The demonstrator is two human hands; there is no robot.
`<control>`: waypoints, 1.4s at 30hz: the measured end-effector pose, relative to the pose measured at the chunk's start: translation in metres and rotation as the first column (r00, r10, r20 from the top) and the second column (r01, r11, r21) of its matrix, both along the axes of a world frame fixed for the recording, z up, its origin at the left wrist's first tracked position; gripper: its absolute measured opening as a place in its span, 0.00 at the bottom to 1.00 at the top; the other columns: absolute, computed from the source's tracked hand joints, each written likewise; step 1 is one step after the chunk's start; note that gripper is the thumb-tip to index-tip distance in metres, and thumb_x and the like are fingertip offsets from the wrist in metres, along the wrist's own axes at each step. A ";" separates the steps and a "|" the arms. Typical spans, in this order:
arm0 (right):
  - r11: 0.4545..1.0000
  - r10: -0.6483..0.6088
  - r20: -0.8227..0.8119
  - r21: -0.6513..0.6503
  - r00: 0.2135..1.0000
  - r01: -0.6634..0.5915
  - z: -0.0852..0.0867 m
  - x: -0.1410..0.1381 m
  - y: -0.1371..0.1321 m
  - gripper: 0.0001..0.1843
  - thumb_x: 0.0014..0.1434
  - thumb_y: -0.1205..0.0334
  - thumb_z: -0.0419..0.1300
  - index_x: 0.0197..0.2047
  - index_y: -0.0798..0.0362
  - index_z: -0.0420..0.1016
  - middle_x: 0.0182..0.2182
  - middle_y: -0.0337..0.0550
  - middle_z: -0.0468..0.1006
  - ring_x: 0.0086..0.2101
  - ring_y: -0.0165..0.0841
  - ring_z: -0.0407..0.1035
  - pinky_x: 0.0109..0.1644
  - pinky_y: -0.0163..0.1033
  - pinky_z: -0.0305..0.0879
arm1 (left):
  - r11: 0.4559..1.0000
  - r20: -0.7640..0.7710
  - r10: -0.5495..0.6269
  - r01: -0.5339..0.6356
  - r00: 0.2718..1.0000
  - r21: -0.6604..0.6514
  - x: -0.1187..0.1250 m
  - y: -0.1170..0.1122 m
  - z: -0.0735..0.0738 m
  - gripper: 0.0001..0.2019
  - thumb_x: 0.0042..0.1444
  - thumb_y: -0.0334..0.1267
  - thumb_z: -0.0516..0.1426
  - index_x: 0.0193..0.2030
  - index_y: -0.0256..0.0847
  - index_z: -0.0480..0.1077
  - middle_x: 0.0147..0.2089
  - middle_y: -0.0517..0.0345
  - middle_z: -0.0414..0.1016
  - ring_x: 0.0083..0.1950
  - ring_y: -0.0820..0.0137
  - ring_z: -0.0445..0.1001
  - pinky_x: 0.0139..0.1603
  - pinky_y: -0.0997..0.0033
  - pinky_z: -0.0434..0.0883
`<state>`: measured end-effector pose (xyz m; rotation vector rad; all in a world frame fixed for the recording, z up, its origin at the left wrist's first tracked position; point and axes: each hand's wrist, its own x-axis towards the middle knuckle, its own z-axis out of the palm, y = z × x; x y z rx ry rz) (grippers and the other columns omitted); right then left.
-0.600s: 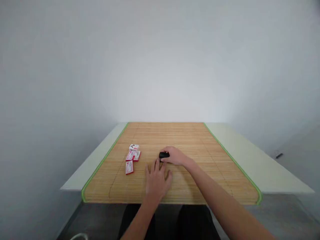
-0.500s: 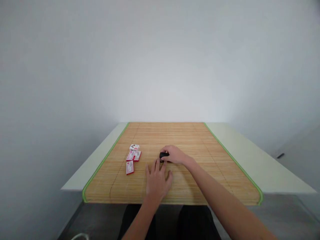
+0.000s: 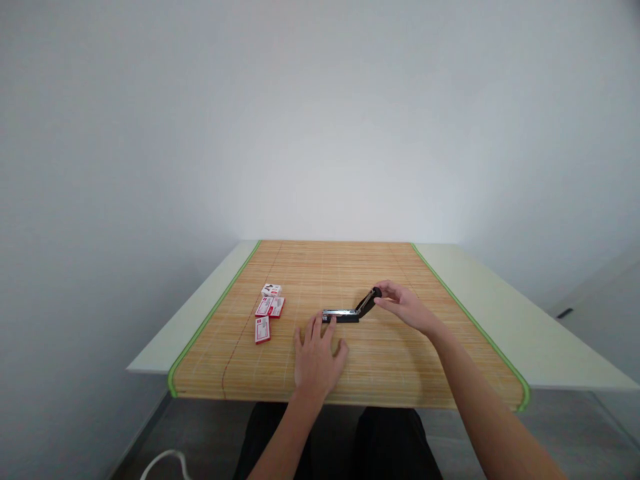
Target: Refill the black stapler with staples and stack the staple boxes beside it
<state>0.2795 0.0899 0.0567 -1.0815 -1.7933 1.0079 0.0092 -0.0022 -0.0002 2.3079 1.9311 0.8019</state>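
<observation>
a: where's the stapler?

b: the black stapler is near the middle of the slatted mat, on the white table. its base lies flat, and its top is swung up toward the right, so the shiny metal channel shows.

a: and the hands?

b: the left hand is spread wide, palm down, fingertips at the left end of the base. the right hand pinches the end of the raised top between thumb and fingers.

a: can you read anything?

b: the small boxes to the left of the stapler are printed. the three nearer ones show a pale label framed in red; the farthest is mostly white with a dark mark on it. the lettering is too small and blurred to make out, so i can't tell the brand.
</observation>
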 end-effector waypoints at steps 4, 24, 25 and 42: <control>0.986 -0.158 -0.008 -0.055 0.987 0.158 -0.040 0.029 -0.011 0.27 0.57 0.40 0.68 0.53 0.48 0.76 0.50 0.48 0.82 0.50 0.44 0.76 0.61 0.54 0.70 | 1.000 0.023 0.000 0.000 1.000 0.003 0.001 0.000 0.000 0.28 0.65 0.45 0.57 0.72 0.57 0.62 0.76 0.55 0.58 0.76 0.50 0.52 0.75 0.36 0.46; 0.931 -0.363 -0.011 0.029 0.932 0.363 -0.078 0.011 -0.033 0.31 0.62 0.38 0.61 0.63 0.43 0.71 0.53 0.47 0.82 0.52 0.47 0.76 0.63 0.57 0.69 | 0.996 0.061 0.015 -0.021 0.998 0.091 -0.032 0.017 0.000 0.22 0.67 0.39 0.53 0.67 0.48 0.68 0.73 0.55 0.63 0.74 0.59 0.59 0.75 0.50 0.56; 0.931 -0.363 -0.019 0.023 0.932 0.363 -0.079 0.010 -0.033 0.31 0.62 0.38 0.61 0.63 0.43 0.71 0.53 0.47 0.82 0.52 0.47 0.77 0.63 0.57 0.70 | 0.990 0.059 0.077 -0.084 0.995 0.114 -0.044 0.023 0.004 0.21 0.67 0.39 0.53 0.65 0.47 0.70 0.72 0.53 0.64 0.74 0.57 0.59 0.75 0.49 0.55; 0.927 -0.376 0.027 0.025 0.926 0.375 -0.074 0.010 -0.035 0.30 0.63 0.39 0.60 0.63 0.45 0.72 0.51 0.48 0.83 0.49 0.47 0.77 0.60 0.56 0.71 | 0.954 -0.043 0.297 -0.296 0.954 0.044 -0.082 0.021 0.020 0.17 0.64 0.40 0.55 0.58 0.50 0.76 0.65 0.48 0.68 0.67 0.47 0.60 0.73 0.36 0.47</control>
